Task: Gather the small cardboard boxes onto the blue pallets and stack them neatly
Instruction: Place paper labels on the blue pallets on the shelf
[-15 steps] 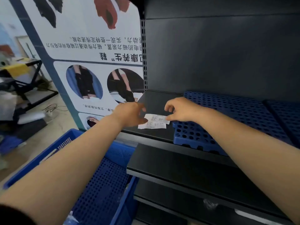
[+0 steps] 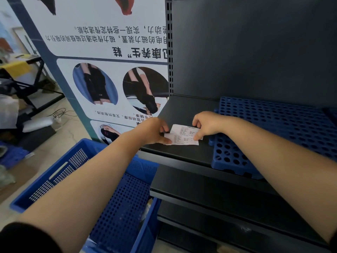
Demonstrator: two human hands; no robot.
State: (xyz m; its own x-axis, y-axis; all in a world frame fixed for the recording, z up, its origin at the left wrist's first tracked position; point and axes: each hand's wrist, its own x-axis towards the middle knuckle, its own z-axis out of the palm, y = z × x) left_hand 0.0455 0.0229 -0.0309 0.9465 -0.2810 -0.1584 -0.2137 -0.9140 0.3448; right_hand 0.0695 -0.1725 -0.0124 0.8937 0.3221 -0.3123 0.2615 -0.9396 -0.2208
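Two white printed paper slips (image 2: 184,136) lie overlapping on the black shelf (image 2: 184,154), just left of a blue perforated pallet (image 2: 273,128). My left hand (image 2: 155,130) pinches the left edge of the lower slip. My right hand (image 2: 207,125) grips the right side of the slips, fingers curled over them beside the pallet's corner. The pallet's top is bare. No cardboard box is in view.
A blue perforated crate (image 2: 116,198) stands on the floor below my left arm, against the shelving. Lower black shelves (image 2: 209,196) jut out beneath. A printed banner (image 2: 109,73) stands to the left, with cables, a table and clutter on the floor beyond.
My left hand has slid a little to the right onto the slips' left edge. My right hand's fingers have closed down on the slips' right side.
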